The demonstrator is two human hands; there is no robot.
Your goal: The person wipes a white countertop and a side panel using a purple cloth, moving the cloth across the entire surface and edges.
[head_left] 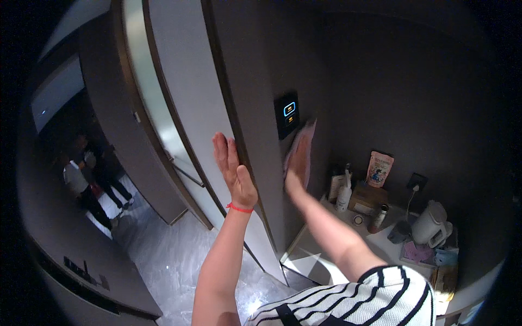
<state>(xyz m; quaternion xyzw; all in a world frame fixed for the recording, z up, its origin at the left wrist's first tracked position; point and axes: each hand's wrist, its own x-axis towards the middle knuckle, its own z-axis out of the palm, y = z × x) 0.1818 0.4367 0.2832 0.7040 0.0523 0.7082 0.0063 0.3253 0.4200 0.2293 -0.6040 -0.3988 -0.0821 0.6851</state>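
My left hand [234, 173], with a red string around its wrist, is raised against the light wall panel [191, 81] beside its dark edge trim; it holds nothing and the thumb stands apart from the fingers. My right hand [297, 163] presses a pinkish cloth [311, 140] flat on the dark wall, just below a black switch panel [287, 115] with two lit symbols, one ringed in blue. Part of the cloth is hidden behind the hand.
A counter at the right holds a white spray bottle [343, 197], a cardboard box [367, 197], a pink pouch [380, 169], a dark bottle [378, 219] and a white electric kettle [430, 223]. A cord runs from the wall socket [416, 181]. Two people [87, 179] stand at the far left.
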